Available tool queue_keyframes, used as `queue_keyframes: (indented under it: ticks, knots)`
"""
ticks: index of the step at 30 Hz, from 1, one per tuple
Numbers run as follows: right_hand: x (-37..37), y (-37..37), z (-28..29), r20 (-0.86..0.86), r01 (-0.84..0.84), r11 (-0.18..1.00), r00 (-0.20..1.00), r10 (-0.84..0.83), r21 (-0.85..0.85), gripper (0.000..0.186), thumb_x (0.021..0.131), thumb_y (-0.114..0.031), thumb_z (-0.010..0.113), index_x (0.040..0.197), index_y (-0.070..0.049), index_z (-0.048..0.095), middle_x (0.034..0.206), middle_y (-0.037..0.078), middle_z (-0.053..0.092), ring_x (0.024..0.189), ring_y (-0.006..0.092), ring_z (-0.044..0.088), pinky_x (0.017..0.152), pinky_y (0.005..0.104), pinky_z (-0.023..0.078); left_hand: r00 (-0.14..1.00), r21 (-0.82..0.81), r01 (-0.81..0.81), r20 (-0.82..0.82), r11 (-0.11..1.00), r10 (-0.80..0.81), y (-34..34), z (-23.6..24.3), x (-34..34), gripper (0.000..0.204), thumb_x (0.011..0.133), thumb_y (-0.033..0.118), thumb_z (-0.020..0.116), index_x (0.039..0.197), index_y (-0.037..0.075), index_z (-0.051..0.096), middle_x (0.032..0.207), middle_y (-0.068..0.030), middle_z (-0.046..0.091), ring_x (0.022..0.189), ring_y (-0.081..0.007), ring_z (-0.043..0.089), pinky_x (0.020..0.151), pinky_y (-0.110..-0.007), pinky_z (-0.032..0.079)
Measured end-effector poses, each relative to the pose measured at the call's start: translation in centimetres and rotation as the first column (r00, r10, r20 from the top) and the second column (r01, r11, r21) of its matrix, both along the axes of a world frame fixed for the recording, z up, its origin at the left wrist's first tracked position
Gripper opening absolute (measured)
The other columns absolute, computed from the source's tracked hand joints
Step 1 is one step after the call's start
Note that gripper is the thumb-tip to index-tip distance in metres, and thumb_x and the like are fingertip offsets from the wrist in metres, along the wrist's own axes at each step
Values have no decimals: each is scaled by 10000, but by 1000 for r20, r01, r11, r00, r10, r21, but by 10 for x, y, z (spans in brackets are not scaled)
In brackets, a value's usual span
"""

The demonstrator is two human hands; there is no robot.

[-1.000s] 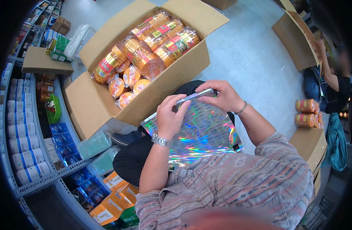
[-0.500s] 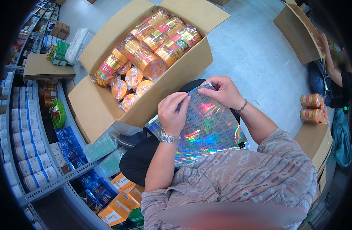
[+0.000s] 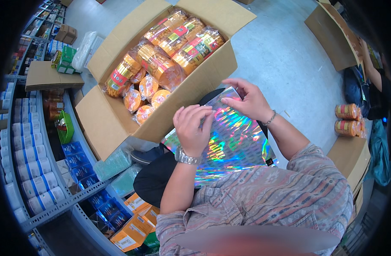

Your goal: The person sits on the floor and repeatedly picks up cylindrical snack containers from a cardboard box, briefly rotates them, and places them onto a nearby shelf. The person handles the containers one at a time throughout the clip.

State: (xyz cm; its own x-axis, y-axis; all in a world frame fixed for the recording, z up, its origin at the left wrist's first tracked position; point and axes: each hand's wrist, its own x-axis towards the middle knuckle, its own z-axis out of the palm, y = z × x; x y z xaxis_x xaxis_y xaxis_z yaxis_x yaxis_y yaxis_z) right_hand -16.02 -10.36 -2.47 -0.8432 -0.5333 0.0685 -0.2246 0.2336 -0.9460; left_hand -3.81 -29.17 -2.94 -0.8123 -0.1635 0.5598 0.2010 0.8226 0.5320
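Observation:
A shiny holographic sheet [image 3: 229, 147] with rows of small marks lies across my lap, throwing rainbow reflections. My left hand [image 3: 192, 130], with a metal watch at the wrist, is closed in a pinch over the sheet's upper left part. Whatever sits between those fingertips is too small to make out. At the sheet's top corner is my right hand [image 3: 248, 102], wearing a bracelet. Its thumb and forefinger are spread apart, the thumb close to the sheet's edge.
Ahead stands an open carton [image 3: 204, 81] of wrapped orange-lidded snack jars [image 3: 161, 64]. Shelving on the left carries white rolls [image 3: 37, 166], blue boxes [image 3: 80, 164] and a green basket [image 3: 65, 127]. To the right are stacked jars [image 3: 346, 112], another carton [image 3: 331, 38] and a person's arm [image 3: 370, 64].
My right thumb and forefinger have parted from their pinch at the sheet's top corner. The left hand has shifted slightly down and left, still pinched. Reflections on the sheet have changed.

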Motion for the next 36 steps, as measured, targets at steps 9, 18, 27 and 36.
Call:
queue_keyframes:
  ticks: [9,18,27,36]
  knots:
    - [-9,1,4,25,-63,992,998,60,112,343,854,-188,839,1153,-65,724,766,-15,619,612,41,463,549,243,411,998,-58,-18,51,998,21,-5,-5,-14,175,827,209,816,988,142,795,1159,-14,724,1057,-231,674,972,-438,472]
    - [-8,6,30,-539,-175,983,823,179,58,300,798,-207,840,1075,-148,741,1196,7,681,1056,225,651,878,385,488,982,175,36,176,984,-68,4,26,-7,94,876,201,785,966,179,771,987,14,765,974,-200,701,1067,-468,404]
    - [-12,5,57,-634,-197,980,753,175,38,159,802,-161,828,940,-148,749,1119,10,716,988,205,656,925,383,427,972,96,163,157,982,-176,-5,71,-21,78,901,225,768,969,193,789,961,26,770,919,-162,707,1064,-470,408]
    - [-21,6,51,-572,-119,993,816,82,-27,147,812,-64,803,938,-91,735,1074,50,705,985,235,650,914,380,464,979,-93,197,77,976,-190,-51,71,-53,397,843,206,805,1216,122,702,1137,-82,746,1060,-257,701,1031,-450,458]
